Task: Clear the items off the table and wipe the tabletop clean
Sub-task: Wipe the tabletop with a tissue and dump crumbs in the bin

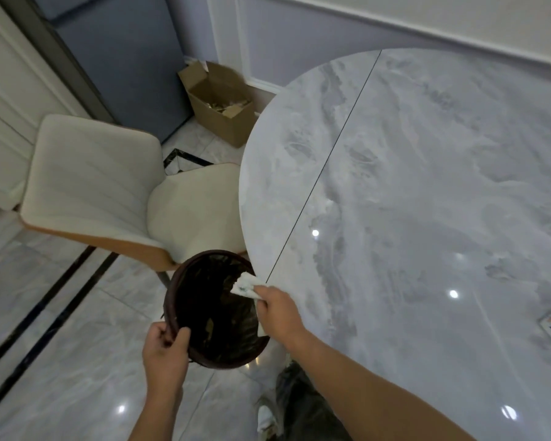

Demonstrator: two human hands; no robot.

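The left hand (164,348) curls round the near rim of the dark bin (204,300), which sits just beside the round table's (427,186) curved edge, while the right hand (279,310) pinches a crumpled white tissue (244,285) over the bin's mouth, with a chair (102,186) close behind and bare floor (61,361) to the left.

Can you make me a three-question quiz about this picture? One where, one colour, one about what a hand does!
1. Where is the cardboard box? A on a shelf; B on the floor; C hanging on a door.
2. What colour is the seat of the chair? A cream; B red; C green.
3. What does the right hand do? A waves, empty; B pinches a white tissue at the bin; C squeezes a sponge.
Answers: B, it stands on the tiles; A, the cushion looks cream; B, fingers pinch the tissue.
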